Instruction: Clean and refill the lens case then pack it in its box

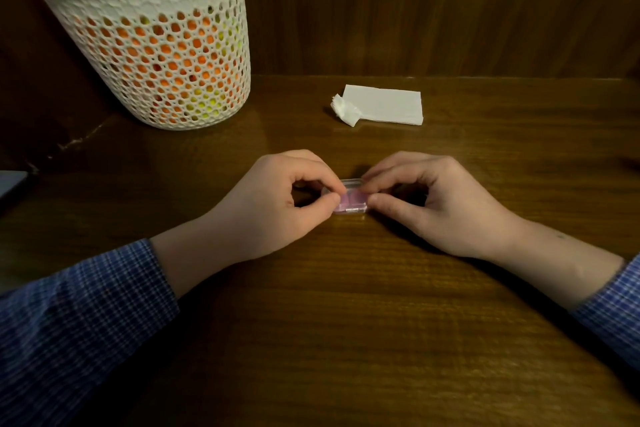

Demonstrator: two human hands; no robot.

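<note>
- Both hands meet at the middle of the desk (346, 305): my left hand (277, 204) pinches the left end of the small clear box (349, 199) between thumb and forefinger, and my right hand (440, 204) pinches its right end the same way.
- I hold it from both ends, I judge, to steady so small a thing while I work its lid; whether the lid is latched I cannot tell.
- Through the clear plastic shows something pink, most likely the lens case (351, 198), lying inside the box on the desk.
- Farther back lies a flat stack of white tissues (386, 104) with a crumpled tissue (344, 109) touching its left corner, near enough to reach for wiping.
- At the far left stands a white mesh basket (152, 45), filled with orange and yellow-green balls.
</note>
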